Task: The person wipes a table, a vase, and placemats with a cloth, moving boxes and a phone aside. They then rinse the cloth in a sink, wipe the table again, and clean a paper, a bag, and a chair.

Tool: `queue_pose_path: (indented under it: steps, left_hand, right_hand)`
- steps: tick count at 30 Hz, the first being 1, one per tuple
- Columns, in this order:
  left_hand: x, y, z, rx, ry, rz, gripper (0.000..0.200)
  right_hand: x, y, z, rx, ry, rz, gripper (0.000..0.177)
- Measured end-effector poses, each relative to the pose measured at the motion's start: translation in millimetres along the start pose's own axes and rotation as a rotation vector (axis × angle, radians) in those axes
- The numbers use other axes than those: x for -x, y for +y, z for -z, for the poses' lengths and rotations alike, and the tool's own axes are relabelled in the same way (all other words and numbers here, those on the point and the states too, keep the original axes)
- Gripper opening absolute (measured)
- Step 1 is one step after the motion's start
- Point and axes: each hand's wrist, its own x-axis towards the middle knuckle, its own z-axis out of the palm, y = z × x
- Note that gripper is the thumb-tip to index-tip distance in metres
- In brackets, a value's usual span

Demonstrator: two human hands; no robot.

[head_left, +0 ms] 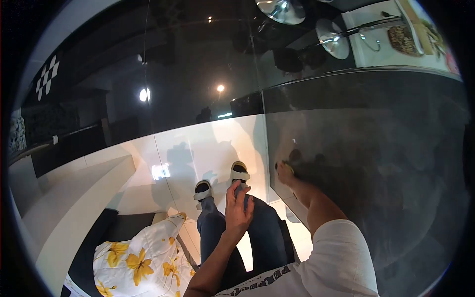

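Observation:
My left hand [239, 210] hangs in front of my thighs with its fingers loosely apart and nothing in it. To the right, my right arm reaches out over a dark glossy surface [346, 143]. At its near left edge, my right hand [284, 174] is closed on a small yellowish-green thing [289, 168], pressed to the surface or just above it. Its kind is too small and too covered by the fingers to make out.
A flower-printed white cloth [141, 262] lies on dark seating at lower left, beside a pale ledge [84, 208]. Chrome stool bases [332, 38] stand at the top right, near a white tray [381, 44]. My shoes [239, 172] are on light floor tiles.

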Motion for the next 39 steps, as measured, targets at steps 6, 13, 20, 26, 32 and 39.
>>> queue_pose_path:
  steps: [6, 13, 20, 26, 32, 39]
  left_hand:
    - [50, 103, 58, 0.007, -0.016, -0.157, 0.025]
    - [88, 229, 152, -0.042, 0.069, -0.411, 0.028]
    - [71, 295, 193, -0.109, 0.172, -0.602, 0.026]
    - [33, 357, 181, -0.068, 0.141, -0.696, 0.024]
    - [-34, 457, 117, -0.104, 0.039, -1.022, 0.031]
    - [-128, 556, 41, -0.229, 0.066, -1.082, 0.043]
  right_hand:
    - [171, 55, 76, -0.09, 0.091, 0.0, 0.037]
    - [305, 241, 197, 0.052, 0.495, -0.576, 0.039]
    - [589, 288, 369, 0.107, 1.132, -0.98, 0.026]
    - [619, 302, 310, -0.529, 1.272, -1.336, 0.048]
    - [630, 395, 316, -0.953, 1.125, -1.324, 0.046]
    - [668, 524, 156, -1.142, 0.918, -1.599, 0.043]
